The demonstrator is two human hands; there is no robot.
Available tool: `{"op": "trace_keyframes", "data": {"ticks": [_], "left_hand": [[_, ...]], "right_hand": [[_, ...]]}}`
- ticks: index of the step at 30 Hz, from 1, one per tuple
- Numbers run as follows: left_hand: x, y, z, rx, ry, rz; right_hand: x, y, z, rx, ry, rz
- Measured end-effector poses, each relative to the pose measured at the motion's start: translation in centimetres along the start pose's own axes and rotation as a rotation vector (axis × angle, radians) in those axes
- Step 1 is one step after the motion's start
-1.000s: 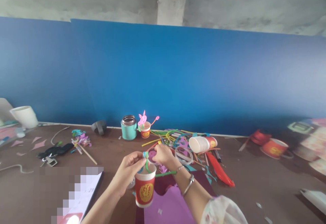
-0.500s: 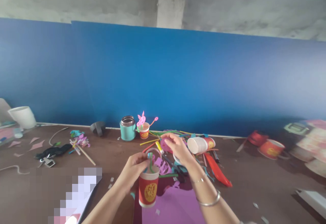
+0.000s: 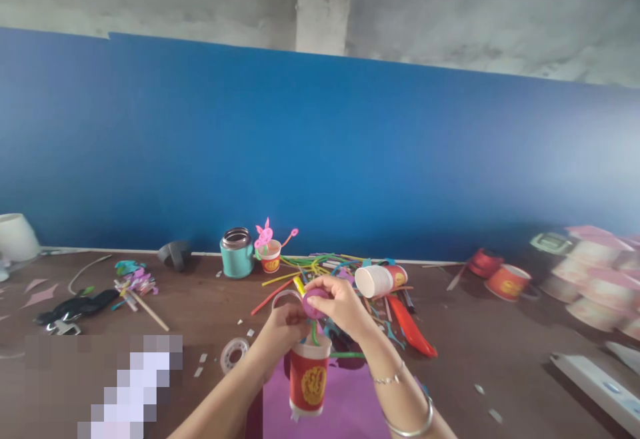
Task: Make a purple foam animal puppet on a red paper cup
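A red-and-white paper cup with a yellow emblem is upright above a purple sheet. My left hand is closed at the cup's left rim, its fingertips beside a green stem that rises from the cup. Just above that stem, my right hand pinches a round purple paper disc between thumb and fingers. The disc hides part of the left fingertips and the top of the stem. Behind the hands lie dark scissors, partly covered.
A tape roll lies left of the cup. Farther back are a teal jar, a cup with a pink decoration, loose colored sticks, tipped paper cups and a red packet. A pixelated patch covers the lower left.
The right hand has come down and left with the purple disc to the stem. The left hand and cup have shifted right together, uncovering the tape roll. The view has turned slightly right.
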State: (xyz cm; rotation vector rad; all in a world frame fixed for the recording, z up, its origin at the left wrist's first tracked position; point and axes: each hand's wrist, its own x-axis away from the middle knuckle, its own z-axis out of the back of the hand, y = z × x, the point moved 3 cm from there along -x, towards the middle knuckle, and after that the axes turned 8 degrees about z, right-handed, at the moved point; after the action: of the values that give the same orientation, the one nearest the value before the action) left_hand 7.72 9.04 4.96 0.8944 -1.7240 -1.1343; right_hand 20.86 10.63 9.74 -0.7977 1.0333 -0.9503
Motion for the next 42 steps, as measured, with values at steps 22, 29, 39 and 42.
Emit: {"op": "trace_keyframes", "data": {"ticks": [22, 29, 39, 42], "left_hand": [[0.6, 0.6, -0.2, -0.06, 0.053, 0.025], [0.8, 0.8, -0.2, -0.074, 0.041, 0.04], [0.2, 0.1, -0.2, -0.06, 0.104, -0.057], [0.2, 0.1, -0.3, -0.002, 0.095, -0.054]], "right_hand": [[-0.1, 0.6, -0.5, -0.074, 0.017, -0.078], [0.0, -0.1, -0.3, -0.027, -0.024, -0.044], [0.0, -0.1, -0.8, 0.005, -0.023, -0.05], [0.1, -0.1, -0.6, -0.046, -0.046, -0.054]]}}
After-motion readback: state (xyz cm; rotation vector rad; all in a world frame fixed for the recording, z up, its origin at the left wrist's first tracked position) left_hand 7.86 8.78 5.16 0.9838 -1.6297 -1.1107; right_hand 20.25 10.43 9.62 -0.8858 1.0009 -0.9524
